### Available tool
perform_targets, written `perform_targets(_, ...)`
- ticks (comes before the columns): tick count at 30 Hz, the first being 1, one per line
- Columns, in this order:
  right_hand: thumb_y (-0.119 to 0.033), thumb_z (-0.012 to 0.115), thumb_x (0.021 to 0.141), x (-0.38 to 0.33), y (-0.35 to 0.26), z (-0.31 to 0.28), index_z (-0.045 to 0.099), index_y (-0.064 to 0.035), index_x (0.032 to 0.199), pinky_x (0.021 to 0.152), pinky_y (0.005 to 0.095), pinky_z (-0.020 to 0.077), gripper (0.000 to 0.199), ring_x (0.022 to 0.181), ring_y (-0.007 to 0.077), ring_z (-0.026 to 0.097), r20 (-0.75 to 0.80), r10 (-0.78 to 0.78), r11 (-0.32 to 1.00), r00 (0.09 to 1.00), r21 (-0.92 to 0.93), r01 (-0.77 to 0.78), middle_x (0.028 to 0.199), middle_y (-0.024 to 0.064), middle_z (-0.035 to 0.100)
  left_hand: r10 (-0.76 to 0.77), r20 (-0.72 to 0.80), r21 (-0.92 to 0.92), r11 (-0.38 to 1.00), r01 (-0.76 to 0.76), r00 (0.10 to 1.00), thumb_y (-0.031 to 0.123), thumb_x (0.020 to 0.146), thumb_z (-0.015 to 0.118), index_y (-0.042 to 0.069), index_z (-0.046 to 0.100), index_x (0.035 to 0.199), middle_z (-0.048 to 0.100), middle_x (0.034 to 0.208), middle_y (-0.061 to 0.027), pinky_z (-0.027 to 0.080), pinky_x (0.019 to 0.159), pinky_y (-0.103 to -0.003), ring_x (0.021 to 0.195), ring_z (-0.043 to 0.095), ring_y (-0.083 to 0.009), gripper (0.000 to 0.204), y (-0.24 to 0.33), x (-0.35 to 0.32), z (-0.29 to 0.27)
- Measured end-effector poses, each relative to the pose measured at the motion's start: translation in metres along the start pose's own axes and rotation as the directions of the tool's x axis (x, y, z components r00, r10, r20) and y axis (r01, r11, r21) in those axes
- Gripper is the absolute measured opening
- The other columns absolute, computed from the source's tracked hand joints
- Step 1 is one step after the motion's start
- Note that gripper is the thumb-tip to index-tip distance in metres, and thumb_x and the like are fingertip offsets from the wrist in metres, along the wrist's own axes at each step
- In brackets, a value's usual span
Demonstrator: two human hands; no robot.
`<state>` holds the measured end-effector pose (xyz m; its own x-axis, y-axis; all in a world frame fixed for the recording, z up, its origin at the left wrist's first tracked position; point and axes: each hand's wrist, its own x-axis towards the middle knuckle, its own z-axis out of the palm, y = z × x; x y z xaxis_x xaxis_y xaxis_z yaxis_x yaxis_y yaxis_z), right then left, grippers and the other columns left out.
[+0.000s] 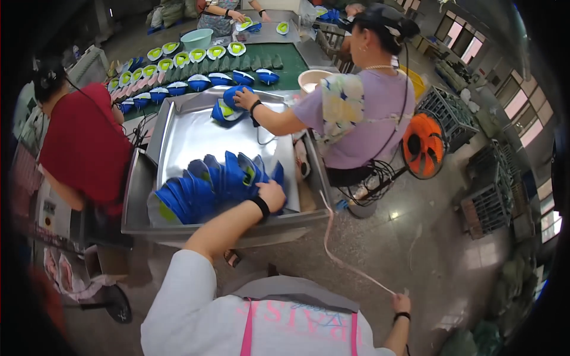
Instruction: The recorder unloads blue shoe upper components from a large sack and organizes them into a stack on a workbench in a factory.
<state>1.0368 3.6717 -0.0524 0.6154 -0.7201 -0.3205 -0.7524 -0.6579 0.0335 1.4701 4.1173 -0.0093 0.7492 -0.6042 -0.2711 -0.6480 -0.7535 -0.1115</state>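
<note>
Blue cup-shaped pieces point(234, 178) stand packed in a row at the near end of a metal tray point(190, 124). At the row's right part the left hand point(271, 196) touches them, its grip too blurred to tell. Well apart from it, the right hand point(402, 301) is closed around a pale strap point(338, 259) stretching toward the tray's near right corner, below an orange fan point(424, 145)

Your left forearm point(222, 229) reaches forward and inward, with the left hand point(271, 196) lowered, palm hidden. Your right forearm point(396, 336) extends outward, with the right hand point(402, 303) closed.
</note>
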Motion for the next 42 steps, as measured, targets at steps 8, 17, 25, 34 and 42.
perform_targets(8, -0.024, 0.056, 0.079, 0.014, 0.013, 0.042, 0.062, -0.0062, 0.078, 0.063, 0.0418, 0.0461, 0.019, 0.070, 0.0366, 0.057, -0.088, -0.481, 0.812, 0.873, 0.332, 0.480, 0.074, 0.0158, 0.060, 0.033, -0.060, -0.270, 0.962, -0.049, 0.998, 0.039, 0.081, 0.052, 0.010, 0.054, 0.116, 0.040, 0.129, -0.0196, 0.035, 0.096, -0.046, 0.118, 0.035, -0.0452, 0.046, 0.029, -0.020, -0.059)
perform_targets(17, -0.011, 0.052, 0.087, 0.005, -0.027, -0.091, 0.062, -0.0030, 0.097, 0.056, 0.0245, 0.0463, 0.017, 0.057, 0.0120, 0.059, 0.021, -0.633, 0.344, 0.774, 0.903, 0.256, 0.063, 0.0071, 0.061, 0.621, -0.297, -0.853, 0.169, -0.494, 0.725, 0.024, 0.086, 0.054, 0.002, 0.044, 0.121, 0.052, 0.115, -0.0157, 0.036, 0.093, -0.038, 0.108, 0.049, -0.0294, 0.042, 0.342, -0.016, -0.088)
perform_targets(25, -0.012, 0.046, 0.090, 0.157, 0.099, -0.185, 0.058, 0.0041, 0.082, 0.050, 0.0250, 0.0442, 0.022, 0.054, 0.0133, 0.055, -0.416, -0.084, 0.124, 0.905, 0.897, 0.424, 0.063, 0.0069, 0.058, 0.886, -0.167, -0.858, 0.085, -0.506, 0.433, 0.026, 0.094, 0.039, 0.000, 0.056, 0.083, 0.060, 0.074, -0.0121, 0.043, 0.066, -0.034, 0.071, 0.057, -0.0246, 0.033, 0.490, 0.129, -0.100)
perform_targets(34, -0.011, 0.048, 0.084, 0.307, 0.339, -0.102, 0.056, -0.0005, 0.068, 0.044, 0.0247, 0.0437, 0.021, 0.048, 0.0128, 0.052, -0.018, 0.281, 0.250, 0.960, 0.967, -0.055, 0.057, 0.0054, 0.054, 0.849, -0.109, -0.917, 0.115, -0.382, 0.517, 0.023, 0.088, 0.050, 0.002, 0.061, 0.082, 0.060, 0.076, -0.0082, 0.044, 0.063, -0.032, 0.069, 0.058, -0.0195, 0.024, 0.607, 0.305, -0.182)
perform_targets(42, -0.011, 0.045, 0.083, 0.469, 0.430, -0.075, 0.056, 0.0001, 0.069, 0.039, 0.0258, 0.0428, 0.020, 0.043, 0.0157, 0.053, 0.127, 0.468, 0.249, 0.875, 0.931, -0.268, 0.056, 0.0075, 0.054, 0.861, -0.212, -0.773, 0.141, -0.618, 0.462, 0.025, 0.084, 0.051, 0.001, 0.059, 0.084, 0.058, 0.078, -0.0163, 0.043, 0.061, -0.038, 0.069, 0.056, -0.0325, 0.025, 0.691, 0.460, -0.216)
